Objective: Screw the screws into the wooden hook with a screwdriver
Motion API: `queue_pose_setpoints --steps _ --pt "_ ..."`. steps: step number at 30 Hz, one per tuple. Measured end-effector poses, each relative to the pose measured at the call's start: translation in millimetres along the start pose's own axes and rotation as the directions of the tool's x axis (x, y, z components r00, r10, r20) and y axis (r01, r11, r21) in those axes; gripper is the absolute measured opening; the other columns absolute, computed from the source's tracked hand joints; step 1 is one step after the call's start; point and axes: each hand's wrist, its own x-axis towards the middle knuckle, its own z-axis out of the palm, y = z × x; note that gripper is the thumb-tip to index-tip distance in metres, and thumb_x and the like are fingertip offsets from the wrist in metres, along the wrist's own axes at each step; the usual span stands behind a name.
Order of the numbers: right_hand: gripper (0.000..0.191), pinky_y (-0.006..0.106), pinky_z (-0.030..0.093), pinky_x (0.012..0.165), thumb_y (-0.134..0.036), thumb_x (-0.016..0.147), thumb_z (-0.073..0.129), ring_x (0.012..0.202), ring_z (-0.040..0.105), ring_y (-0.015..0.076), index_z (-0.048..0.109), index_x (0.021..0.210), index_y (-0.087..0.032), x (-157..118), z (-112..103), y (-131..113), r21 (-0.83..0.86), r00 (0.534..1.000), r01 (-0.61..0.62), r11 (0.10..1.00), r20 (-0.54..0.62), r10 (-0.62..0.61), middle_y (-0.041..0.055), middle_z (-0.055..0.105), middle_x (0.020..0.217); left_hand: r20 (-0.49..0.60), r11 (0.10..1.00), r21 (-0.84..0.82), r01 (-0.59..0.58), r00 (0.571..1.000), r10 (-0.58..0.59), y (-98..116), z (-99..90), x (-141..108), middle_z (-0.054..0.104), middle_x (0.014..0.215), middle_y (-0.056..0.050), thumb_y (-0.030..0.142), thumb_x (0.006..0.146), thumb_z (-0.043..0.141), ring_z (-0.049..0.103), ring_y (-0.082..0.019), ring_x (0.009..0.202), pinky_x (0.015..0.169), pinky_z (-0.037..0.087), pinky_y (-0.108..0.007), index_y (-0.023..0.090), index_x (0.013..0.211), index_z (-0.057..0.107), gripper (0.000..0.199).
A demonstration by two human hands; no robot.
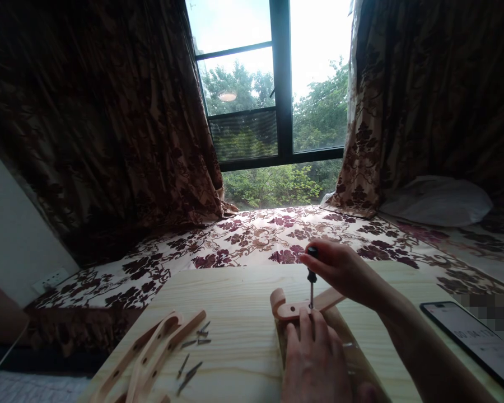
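My right hand is wrapped round the black handle of a screwdriver, which stands upright with its shaft pointing down. Its tip meets a pale wooden hook piece with a rounded end and a dark hole. Beneath that piece lies a brownish board. My left hand holds the hook piece down on the board, its fingertips close around the screwdriver tip. Any screw under the tip is too small to make out, and the left thumb is hidden.
Several curved wooden pieces with holes lie at the left of the pale wooden table. Beside them are several loose screws. A phone showing a timer rests at the right edge. Behind the table is a flower-patterned cloth below a window.
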Motion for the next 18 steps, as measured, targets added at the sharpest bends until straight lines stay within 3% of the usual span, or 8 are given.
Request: queue_pose_setpoints --steps 6,12,18 --pt "0.038 0.025 0.028 0.048 -0.052 0.086 0.051 0.051 0.041 0.0122 0.042 0.064 -0.022 1 3 3 -0.082 0.998 -0.051 0.995 -0.053 0.047 -0.0038 0.045 0.054 0.026 0.999 -0.034 -0.001 1.000 0.002 0 -7.7 -3 0.028 0.149 -0.025 0.061 0.083 0.044 0.019 -0.043 0.138 0.109 0.021 -0.061 0.001 0.136 0.046 0.080" --pt "0.025 0.024 0.034 0.051 -0.040 0.088 0.049 0.056 0.049 0.0128 0.052 0.072 -0.021 -1 -3 -1 0.023 0.999 0.001 1.000 0.044 -0.002 -0.0020 0.054 0.062 0.040 1.000 -0.024 -0.001 0.999 0.002 2 -11.3 -3 0.028 0.149 -0.025 0.061 0.083 0.044 0.017 -0.044 0.138 0.108 0.022 -0.062 0.000 0.137 0.045 0.081" --pt "0.036 0.025 0.032 0.049 -0.048 0.086 0.050 0.052 0.044 0.0124 0.044 0.063 -0.021 0 2 1 -0.010 0.999 -0.037 0.999 -0.011 0.037 -0.0028 0.047 0.055 0.024 1.000 0.010 -0.025 0.999 0.025 0 -11.2 -3 0.032 0.147 -0.026 0.051 0.082 0.048 0.022 -0.045 0.136 0.107 0.026 -0.062 0.001 0.134 0.049 0.071"
